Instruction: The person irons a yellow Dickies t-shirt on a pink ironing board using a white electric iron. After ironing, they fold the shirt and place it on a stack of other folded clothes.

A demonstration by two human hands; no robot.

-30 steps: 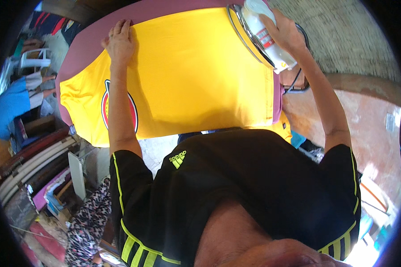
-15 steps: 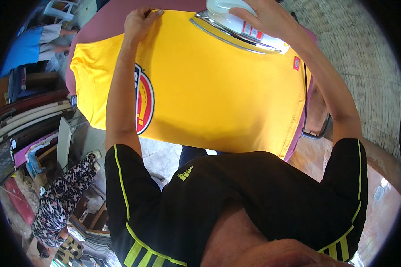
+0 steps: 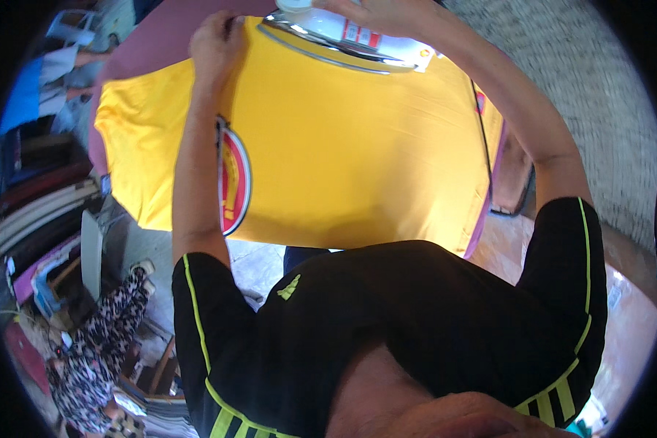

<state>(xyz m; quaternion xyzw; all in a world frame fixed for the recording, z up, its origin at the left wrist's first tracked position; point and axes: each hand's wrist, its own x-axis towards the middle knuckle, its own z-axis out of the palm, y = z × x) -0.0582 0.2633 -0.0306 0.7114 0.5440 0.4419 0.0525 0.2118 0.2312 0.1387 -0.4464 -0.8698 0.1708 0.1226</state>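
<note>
cluttered workroom, seen from above: grey, rough-textured ground (image 3: 613,124) fills the upper right, while stacked boards and panels (image 3: 33,219) crowd the left side. an ironing board (image 3: 153,44) with a mauve cover stands across the scene, its cover showing mainly at the upper left and as a thin strip at the right end. a person in a black shirt (image 3: 416,314) with yellow-green piping stands against its near side. two other people are at the left: one in patterned clothing (image 3: 98,350), low in the frame, and one in a blue top (image 3: 23,95), higher up and partly cut off by the dark rim.

spread over the board is a yellow garment (image 3: 343,160), nearly smooth through the middle and creased at its left end. at its far edge sits a white iron (image 3: 350,33), chrome base against the cloth. the right hand (image 3: 387,16), partly cut off by the upper edge, closes over the iron and has hold of it. the left hand (image 3: 217,40) is at the garment's far edge, left of the iron, fingers curled; whether they pinch cloth cannot be told. a round red emblem (image 3: 235,182) shows beside the left forearm. a thin black cord (image 3: 482,139) crosses the garment's right end, near a small red label (image 3: 480,102).
</note>
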